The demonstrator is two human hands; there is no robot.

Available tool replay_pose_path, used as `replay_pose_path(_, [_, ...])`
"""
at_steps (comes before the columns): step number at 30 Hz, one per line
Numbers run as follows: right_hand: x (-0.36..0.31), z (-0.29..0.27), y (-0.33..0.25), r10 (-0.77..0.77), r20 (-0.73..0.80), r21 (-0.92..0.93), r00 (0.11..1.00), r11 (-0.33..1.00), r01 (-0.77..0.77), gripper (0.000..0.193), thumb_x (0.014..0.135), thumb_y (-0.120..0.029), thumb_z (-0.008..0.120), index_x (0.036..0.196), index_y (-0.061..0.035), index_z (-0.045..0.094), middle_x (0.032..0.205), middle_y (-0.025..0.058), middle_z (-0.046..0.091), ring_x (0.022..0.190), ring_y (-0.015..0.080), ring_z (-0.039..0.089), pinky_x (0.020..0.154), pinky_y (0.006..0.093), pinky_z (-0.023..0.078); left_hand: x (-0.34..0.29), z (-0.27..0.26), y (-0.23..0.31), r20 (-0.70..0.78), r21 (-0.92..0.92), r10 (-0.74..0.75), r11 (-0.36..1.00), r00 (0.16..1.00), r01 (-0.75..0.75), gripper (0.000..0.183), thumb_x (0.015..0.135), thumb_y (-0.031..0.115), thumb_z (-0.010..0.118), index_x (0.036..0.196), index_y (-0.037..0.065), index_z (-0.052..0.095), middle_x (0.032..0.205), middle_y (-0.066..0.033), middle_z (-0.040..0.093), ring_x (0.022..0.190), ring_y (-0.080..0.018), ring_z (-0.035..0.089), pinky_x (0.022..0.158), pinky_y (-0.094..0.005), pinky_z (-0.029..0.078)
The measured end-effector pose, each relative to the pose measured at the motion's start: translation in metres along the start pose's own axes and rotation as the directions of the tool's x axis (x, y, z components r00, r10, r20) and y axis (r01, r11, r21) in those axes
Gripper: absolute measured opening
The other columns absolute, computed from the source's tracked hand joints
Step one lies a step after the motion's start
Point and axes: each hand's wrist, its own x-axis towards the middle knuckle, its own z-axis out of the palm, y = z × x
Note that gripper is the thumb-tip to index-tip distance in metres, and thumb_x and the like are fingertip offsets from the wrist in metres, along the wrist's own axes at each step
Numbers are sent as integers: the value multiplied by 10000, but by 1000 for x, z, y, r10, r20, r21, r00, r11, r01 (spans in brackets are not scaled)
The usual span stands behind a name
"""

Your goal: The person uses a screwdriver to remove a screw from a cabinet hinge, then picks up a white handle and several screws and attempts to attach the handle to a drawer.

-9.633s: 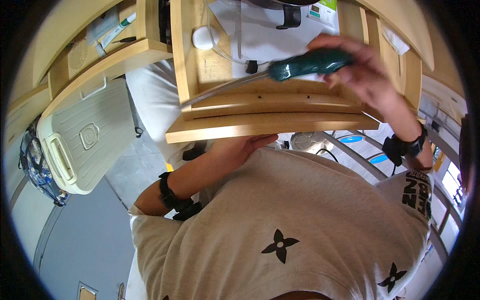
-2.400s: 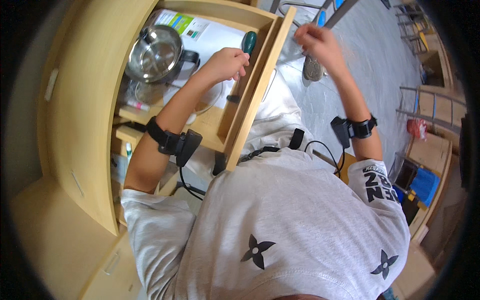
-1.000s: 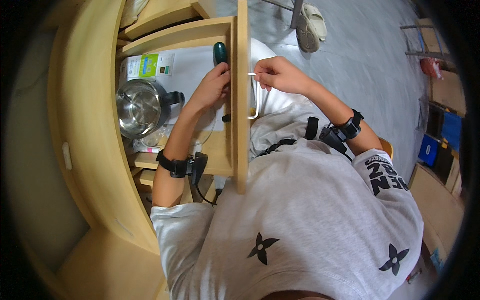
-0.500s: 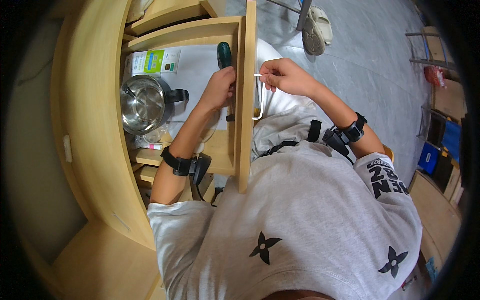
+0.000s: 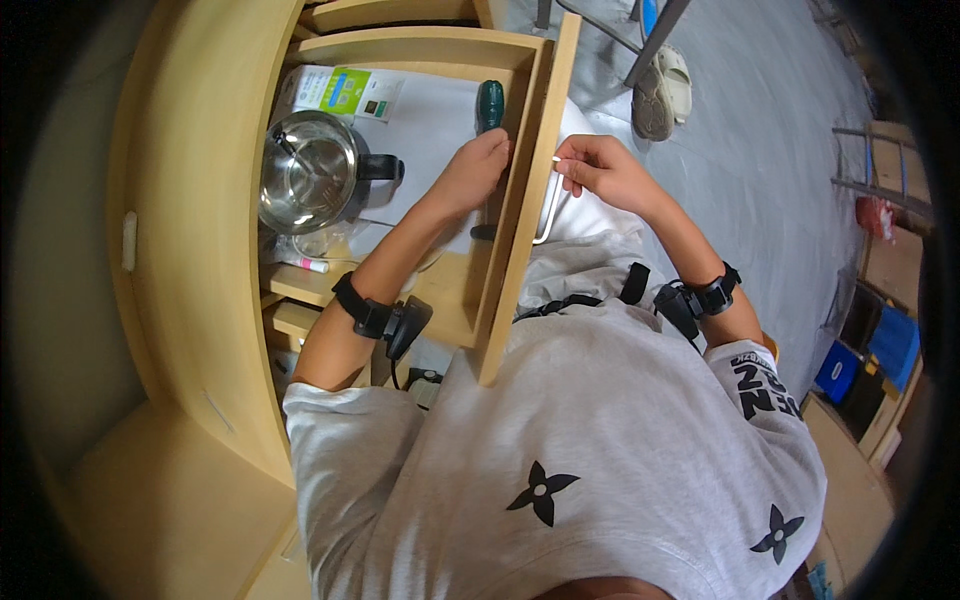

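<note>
Into the pulled-out wooden drawer reaches my left hand, its fingers curled against the inner side of the front panel. Whatever those fingers grip is hidden. Just beyond them lies a dark green tool handle, perhaps a screwdriver's; whether the hand touches it I cannot tell. On the panel's outer side, my right hand pinches the far end of a white drawer handle between thumb and fingers. Part of a dark object shows behind my left wrist.
A steel pot with a black grip stands in the drawer, near a green-and-white packet and a white sheet. Chair legs and pale shoes are on the grey floor. Black straps with devices circle both forearms.
The drawer and both hands now sit farther right in the picture, and the front panel looks more slanted. My hands keep much the same hold and places beside the panel.
</note>
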Motion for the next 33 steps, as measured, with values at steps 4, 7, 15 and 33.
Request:
replay_pose_path(4, [0, 1, -5, -14, -41, -11, 999, 1000, 14, 126, 883, -80, 544, 804, 14, 573, 650, 28, 568, 574, 86, 514, 545, 232, 420, -3, -2, -1, -30, 12, 176, 984, 984, -175, 94, 942, 154, 489, 894, 73, 485, 723, 29, 491, 610, -42, 444, 524, -192, 343])
replay_pose_path(7, [-2, 2, -10, 6, -31, -44, 999, 999, -8, 117, 884, -75, 544, 820, 18, 573, 655, 25, 567, 580, 86, 512, 552, 230, 417, -8, -3, 11, -37, 61, 161, 985, 986, -159, 34, 897, 73, 508, 866, 58, 506, 728, 36, 497, 629, -53, 456, 549, -212, 363])
replay_pose_path(15, [0, 1, -4, -48, -44, -39, 998, 998, 46, 94, 883, -60, 552, 841, 22, 572, 674, 24, 572, 596, 88, 524, 567, 228, 431, -3, -2, 20, -82, 438, 305, 866, 949, -241, 134, 861, 106, 516, 768, 10, 525, 653, -79, 534, 617, -197, 520, 560, -311, 404])
replay_pose_path(33, [-3, 4, 1, -101, -107, -42, 989, 994, 97, 169, 910, -136, 555, 815, 3, 565, 639, -3, 523, 579, 70, 491, 546, 224, 408, 10, -7, 8, -2, 34, 29, 999, 1000, -29, 218, 931, 183, 528, 996, -6, 615, 693, 41, 533, 568, -37, 424, 508, -182, 314])
